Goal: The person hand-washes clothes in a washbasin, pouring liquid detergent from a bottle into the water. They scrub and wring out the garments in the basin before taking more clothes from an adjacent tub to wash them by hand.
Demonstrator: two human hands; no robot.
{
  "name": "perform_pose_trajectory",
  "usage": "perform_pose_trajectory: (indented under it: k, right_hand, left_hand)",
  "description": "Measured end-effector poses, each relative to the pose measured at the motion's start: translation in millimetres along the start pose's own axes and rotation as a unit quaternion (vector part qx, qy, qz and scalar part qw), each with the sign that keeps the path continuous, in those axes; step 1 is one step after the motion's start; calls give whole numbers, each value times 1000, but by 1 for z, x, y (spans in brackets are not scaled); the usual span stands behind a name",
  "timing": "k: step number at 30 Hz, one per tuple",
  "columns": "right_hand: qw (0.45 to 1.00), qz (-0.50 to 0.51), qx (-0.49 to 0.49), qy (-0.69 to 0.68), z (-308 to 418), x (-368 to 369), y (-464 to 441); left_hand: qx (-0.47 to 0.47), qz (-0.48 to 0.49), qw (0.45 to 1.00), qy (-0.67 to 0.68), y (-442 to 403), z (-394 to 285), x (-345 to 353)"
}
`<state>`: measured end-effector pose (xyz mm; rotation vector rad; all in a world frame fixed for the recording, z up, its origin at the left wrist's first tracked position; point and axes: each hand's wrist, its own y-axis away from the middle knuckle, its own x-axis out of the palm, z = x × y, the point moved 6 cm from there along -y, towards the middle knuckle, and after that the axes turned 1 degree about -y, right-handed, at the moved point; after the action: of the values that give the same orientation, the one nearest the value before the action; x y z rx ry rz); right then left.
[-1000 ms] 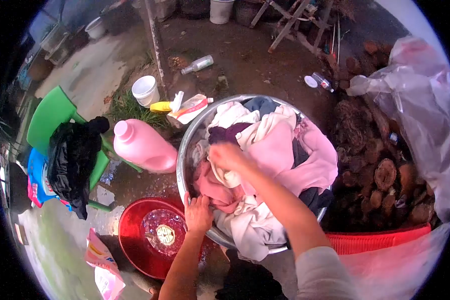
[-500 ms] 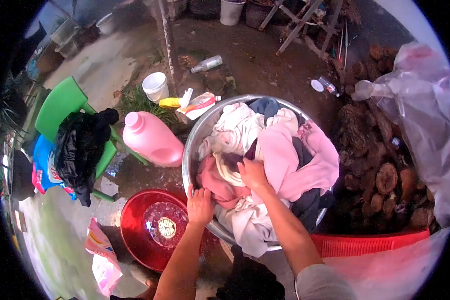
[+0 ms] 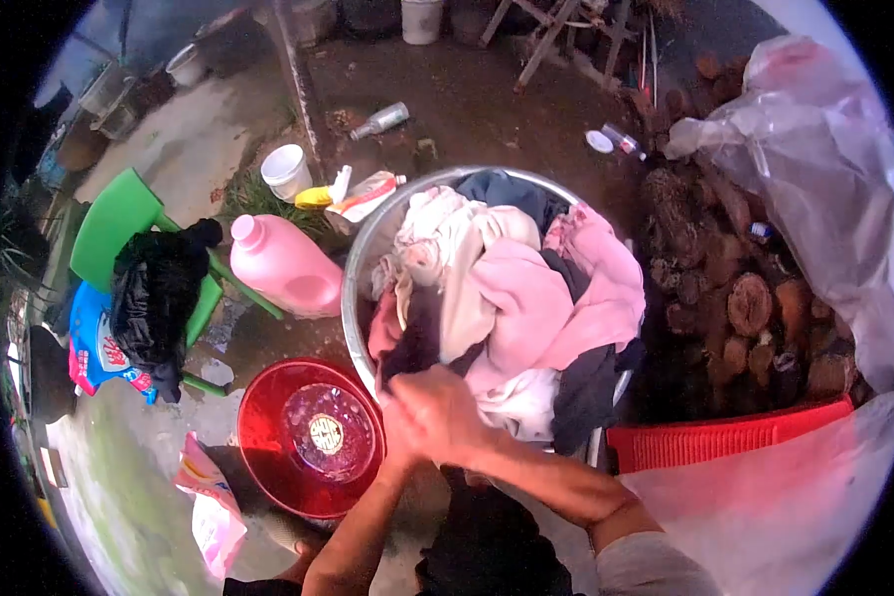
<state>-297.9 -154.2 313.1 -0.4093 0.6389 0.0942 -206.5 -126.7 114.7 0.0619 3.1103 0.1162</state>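
Note:
A big metal basin [image 3: 356, 288] holds a heap of wet-looking clothes, among them a pink garment [image 3: 521, 303], a white one [image 3: 526, 402] and a dark one [image 3: 584, 392]. At its near left rim my right hand [image 3: 442, 412] is closed, somewhat blurred, on a dark purple garment [image 3: 419, 333] that stretches up into the heap. My left hand [image 3: 399, 432] meets it there, mostly behind the right; its fingers are hidden. Just left of the hands sits a red basin [image 3: 258, 427] with a little water and a printed emblem on its bottom.
A pink detergent bottle [image 3: 283, 268] stands left of the metal basin. Farther left, a green chair [image 3: 119, 219] bears a black garment [image 3: 159, 298]. A white bucket [image 3: 286, 174] is behind. Cut logs [image 3: 750, 303] and plastic sheeting [image 3: 795, 159] lie right, beside a red ribbed plastic object [image 3: 735, 437].
My right hand has drawn the dark purple garment out of the heap toward the near left rim, next to my left hand. The view has shifted slightly, and the clothes have moved.

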Motion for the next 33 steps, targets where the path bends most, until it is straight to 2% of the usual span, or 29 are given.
perform_pose_trajectory:
  k: [3, 6, 7, 9, 10, 11, 12, 13, 14, 16, 18, 20, 22, 24, 25, 26, 28, 30, 31, 32, 33]
  right_hand:
    - [990, 28, -106, -87, 44, 1, 7]
    - [995, 55, -53, -58, -2, 8, -10]
    - [995, 66, 26, -73, -31, 5, -14]
    - [981, -34, 107, -158, -96, 1, -19]
    - [987, -44, 116, -100, -120, -10, -26]
    - [993, -36, 110, 38, -149, -16, -31]
    - [981, -16, 83, 177, -170, -20, -33]
    - [970, -15, 61, 234, -211, -13, -27]
    - [979, 28, 106, 172, -233, -20, -20]
    - [961, 57, 167, 212, -256, -37, -22]
    - [961, -46, 148, 228, -274, -41, -14]
    - [952, -72, 184, 233, -290, -45, -10]
    - [949, -83, 201, 227, -298, -44, -8]
    - [954, -78, 198, 212, -301, -40, -6]
    - [949, -12, 245, 196, -302, -38, -9]
    - [971, -24, 163, 172, -283, -35, -10]
    - [991, -50, -7, 120, -212, -38, -11]
    - [989, 110, -74, -64, -145, -2, -1]
    - [990, 130, -51, 0, -122, 15, 5]
    - [986, 148, -32, 66, -103, 32, 6]
    - [992, 83, -26, 91, -98, 40, 0]
  left_hand:
    - [-65, -2, 995, 76, -18, -1, 13]
    - [-59, -20, 994, 86, -53, -14, 19]
    - [-50, -21, 995, 82, -64, -20, 22]
    - [-50, -16, 996, 74, -81, -31, 23]
    - [-46, -12, 996, 71, -88, -35, 23]
    - [-40, -10, 997, 68, -93, -41, 24]
    - [22, -22, 995, 93, -97, -47, 25]
    - [-38, -10, 993, 111, -100, -46, 24]
    - [-97, 1, 987, 129, -99, -51, 22]
    - [-107, 7, 989, 100, -94, -81, 12]
    - [-91, -8, 994, 63, -81, -125, 1]
    - [-79, 20, 994, 77, -72, -152, -19]
    - [-83, -13, 996, 8, -53, -204, -47]
    - [-74, -60, 995, 18, -33, -235, -77]
    - [-17, -84, 996, 8, -25, -250, -92]
    - [40, -108, 993, 0, -16, -263, -107]
    - [82, -142, 986, 19, 2, -282, -138]
    - [80, -160, 979, 101, 17, -291, -147]
    - [84, -189, 978, 31, 24, -290, -156]
    - [91, -200, 975, 23, 31, -292, -163]
    - [97, -211, 973, 15, 37, -294, -171]
